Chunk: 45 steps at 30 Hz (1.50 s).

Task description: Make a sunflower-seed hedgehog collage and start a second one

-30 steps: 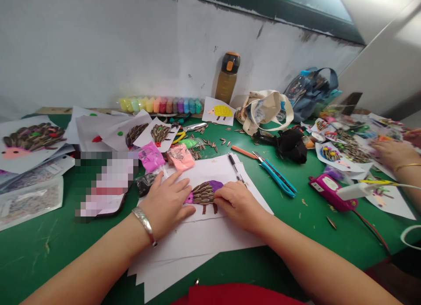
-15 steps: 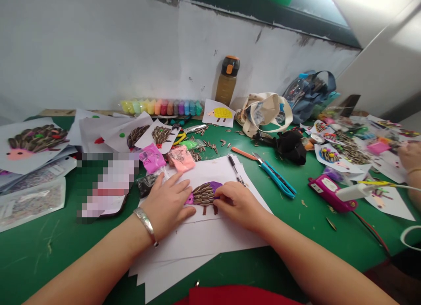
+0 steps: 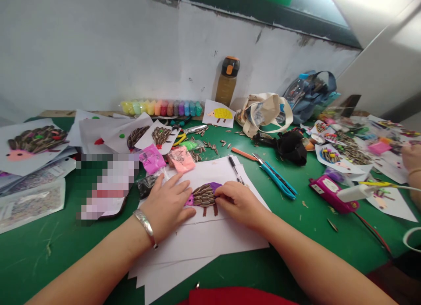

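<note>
A small hedgehog figure (image 3: 203, 195) with a purple back, brown legs and rows of striped seeds lies on a stack of white paper (image 3: 184, 248). My left hand (image 3: 171, 202) rests flat on the paper with fingers spread, its fingertips beside the pink face. At the figure's right edge, my right hand (image 3: 238, 204) has thumb and fingertips pressed together on the purple part; anything between them is hidden. A black pen (image 3: 236, 170) lies just behind my right hand. Pink (image 3: 151, 158) and peach (image 3: 181, 158) clay packets lie behind my left hand.
Loose seeds (image 3: 210, 146), a blue cutter (image 3: 279, 180) and an orange stick (image 3: 244, 154) lie beyond the paper. A bottle (image 3: 226, 81) stands by the wall. Finished hedgehog pictures (image 3: 37, 143) are at left. Another person's hand (image 3: 412, 158) shows at far right.
My right fingertips have shifted very slightly at the figure's right edge, and a bit more of its right leg shows. My left hand has stayed in place.
</note>
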Each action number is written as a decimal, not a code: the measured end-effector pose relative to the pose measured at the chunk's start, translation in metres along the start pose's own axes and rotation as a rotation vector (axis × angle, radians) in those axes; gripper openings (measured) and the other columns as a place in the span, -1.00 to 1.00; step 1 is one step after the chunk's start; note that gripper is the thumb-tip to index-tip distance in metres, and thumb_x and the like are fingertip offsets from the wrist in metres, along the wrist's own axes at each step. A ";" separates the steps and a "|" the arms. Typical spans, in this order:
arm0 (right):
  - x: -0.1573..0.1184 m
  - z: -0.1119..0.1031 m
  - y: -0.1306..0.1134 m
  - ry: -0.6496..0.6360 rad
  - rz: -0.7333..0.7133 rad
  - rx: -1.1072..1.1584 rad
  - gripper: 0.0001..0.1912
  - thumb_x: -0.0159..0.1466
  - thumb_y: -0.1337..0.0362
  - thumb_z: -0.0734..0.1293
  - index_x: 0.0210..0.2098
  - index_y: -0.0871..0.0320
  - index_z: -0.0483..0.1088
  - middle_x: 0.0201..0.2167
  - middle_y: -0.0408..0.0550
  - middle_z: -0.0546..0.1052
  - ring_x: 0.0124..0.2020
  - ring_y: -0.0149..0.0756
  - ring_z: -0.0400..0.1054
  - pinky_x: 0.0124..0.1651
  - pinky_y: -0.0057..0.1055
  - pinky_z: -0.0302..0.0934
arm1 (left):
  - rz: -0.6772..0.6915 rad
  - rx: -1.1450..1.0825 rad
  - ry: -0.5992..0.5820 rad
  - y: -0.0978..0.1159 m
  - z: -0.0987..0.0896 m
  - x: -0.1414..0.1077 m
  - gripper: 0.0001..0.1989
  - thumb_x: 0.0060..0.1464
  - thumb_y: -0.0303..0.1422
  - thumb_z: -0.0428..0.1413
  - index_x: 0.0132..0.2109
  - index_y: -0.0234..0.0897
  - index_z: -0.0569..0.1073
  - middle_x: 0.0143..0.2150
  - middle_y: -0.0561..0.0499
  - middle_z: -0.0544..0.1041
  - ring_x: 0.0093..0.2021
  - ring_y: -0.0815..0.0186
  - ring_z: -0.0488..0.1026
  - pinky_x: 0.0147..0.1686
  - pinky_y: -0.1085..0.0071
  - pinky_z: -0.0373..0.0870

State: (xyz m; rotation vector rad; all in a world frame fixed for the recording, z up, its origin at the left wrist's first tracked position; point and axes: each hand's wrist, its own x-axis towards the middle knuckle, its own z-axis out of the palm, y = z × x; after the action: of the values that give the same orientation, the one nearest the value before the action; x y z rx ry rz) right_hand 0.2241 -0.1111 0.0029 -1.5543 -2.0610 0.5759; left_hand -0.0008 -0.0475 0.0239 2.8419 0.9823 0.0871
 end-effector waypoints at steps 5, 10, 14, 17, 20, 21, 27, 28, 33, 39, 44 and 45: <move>0.002 -0.004 0.008 0.094 0.073 -0.030 -0.86 0.28 0.41 0.25 -0.27 0.13 0.45 -0.38 -0.10 0.46 -0.32 -0.33 0.31 -0.24 -0.42 0.15 | -0.003 0.013 0.006 0.000 -0.001 -0.001 -0.71 0.09 -0.29 0.19 -0.03 -0.25 0.49 0.08 -0.16 0.50 0.23 -0.14 0.23 0.16 -0.29 0.00; 0.002 -0.001 0.014 0.058 0.014 -0.122 -0.78 0.32 0.41 0.20 -0.20 0.15 0.48 -0.30 0.00 0.46 -0.24 -0.27 0.31 -0.15 -0.35 0.18 | -0.002 0.022 0.010 0.000 0.000 -0.001 -0.71 0.09 -0.27 0.18 -0.03 -0.23 0.49 0.08 -0.16 0.50 0.22 -0.14 0.23 0.16 -0.29 -0.01; 0.003 -0.001 0.012 0.044 0.039 -0.112 -0.78 0.30 0.42 0.21 -0.19 0.15 0.48 -0.30 -0.01 0.46 -0.24 -0.27 0.32 -0.15 -0.36 0.19 | 0.007 0.023 0.043 0.000 0.002 -0.001 -0.70 0.09 -0.26 0.18 -0.03 -0.24 0.49 0.06 -0.17 0.51 0.22 -0.15 0.24 0.16 -0.29 -0.02; 0.003 -0.005 0.007 0.036 0.067 -0.120 -0.77 0.31 0.41 0.21 -0.17 0.15 0.48 -0.32 -0.03 0.47 -0.25 -0.27 0.34 -0.17 -0.38 0.19 | 0.010 0.018 0.062 -0.001 0.003 -0.002 -0.71 0.09 -0.27 0.17 -0.04 -0.23 0.49 0.05 -0.16 0.51 0.22 -0.13 0.24 0.17 -0.29 -0.03; 0.005 -0.014 0.001 0.021 0.079 -0.162 -0.75 0.33 0.39 0.19 -0.13 0.12 0.48 -0.31 -0.04 0.49 -0.26 -0.28 0.36 -0.20 -0.40 0.18 | 0.002 0.014 0.059 0.000 0.002 -0.003 -0.71 0.09 -0.27 0.17 -0.03 -0.21 0.49 0.06 -0.15 0.50 0.22 -0.12 0.24 0.18 -0.29 -0.05; 0.008 -0.019 -0.001 0.015 0.078 -0.186 -0.74 0.33 0.38 0.18 -0.14 0.11 0.49 -0.30 -0.04 0.50 -0.25 -0.28 0.37 -0.20 -0.40 0.18 | -0.002 0.010 0.048 0.000 0.001 -0.003 -0.71 0.09 -0.27 0.17 -0.03 -0.21 0.49 0.07 -0.15 0.50 0.22 -0.12 0.24 0.17 -0.30 -0.05; 0.057 -0.045 0.003 -0.024 0.143 -0.373 -0.73 0.31 0.37 0.18 -0.28 0.10 0.52 -0.32 -0.05 0.54 -0.26 -0.25 0.38 -0.22 -0.40 0.13 | -0.008 -0.012 0.038 0.000 0.000 -0.003 -0.72 0.08 -0.28 0.18 -0.06 -0.25 0.51 0.06 -0.17 0.51 0.22 -0.16 0.23 0.16 -0.34 -0.05; 0.069 -0.046 0.007 -0.019 0.192 -0.407 -0.72 0.31 0.37 0.17 -0.29 0.09 0.52 -0.32 -0.05 0.55 -0.25 -0.24 0.37 -0.21 -0.41 0.13 | -0.004 -0.015 0.052 -0.001 0.001 -0.004 -0.72 0.08 -0.28 0.18 -0.06 -0.25 0.51 0.05 -0.17 0.52 0.22 -0.16 0.23 0.16 -0.34 -0.05; 0.123 -0.037 0.027 0.011 0.254 -0.451 -0.72 0.31 0.34 0.16 -0.14 0.16 0.48 -0.25 0.06 0.54 -0.22 -0.16 0.37 -0.20 -0.38 0.12 | 0.019 -0.026 0.104 -0.005 0.009 -0.005 -0.71 0.09 -0.26 0.16 -0.04 -0.24 0.50 0.05 -0.17 0.51 0.23 -0.14 0.23 0.18 -0.32 -0.09; 0.152 -0.018 0.039 0.024 0.262 -0.468 -0.71 0.31 0.34 0.17 -0.07 0.21 0.44 -0.17 0.15 0.45 -0.19 -0.16 0.35 -0.13 -0.34 0.15 | 0.005 -0.031 0.086 -0.006 0.010 -0.006 -0.70 0.09 -0.25 0.16 -0.03 -0.24 0.49 0.06 -0.16 0.50 0.23 -0.13 0.22 0.18 -0.30 -0.07; 0.137 -0.013 0.034 -0.014 0.194 -0.450 -0.73 0.28 0.42 0.16 -0.16 0.20 0.47 -0.23 0.10 0.44 -0.20 -0.18 0.34 -0.16 -0.36 0.15 | -0.004 -0.026 0.059 -0.004 0.007 -0.005 -0.70 0.10 -0.26 0.16 -0.03 -0.26 0.49 0.06 -0.16 0.51 0.23 -0.12 0.22 0.18 -0.30 -0.07; 0.132 -0.012 0.032 -0.020 0.177 -0.444 -0.73 0.28 0.43 0.16 -0.19 0.20 0.48 -0.24 0.09 0.44 -0.20 -0.19 0.34 -0.16 -0.37 0.15 | -0.006 -0.025 0.056 -0.003 0.007 -0.004 -0.70 0.10 -0.26 0.16 -0.04 -0.27 0.49 0.06 -0.16 0.51 0.23 -0.12 0.22 0.18 -0.30 -0.07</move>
State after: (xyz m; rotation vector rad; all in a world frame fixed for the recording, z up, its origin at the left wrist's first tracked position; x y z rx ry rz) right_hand 0.2260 0.0249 0.0105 -1.9996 -2.1819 0.1978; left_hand -0.0055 -0.0483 0.0168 2.8281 0.9925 0.1780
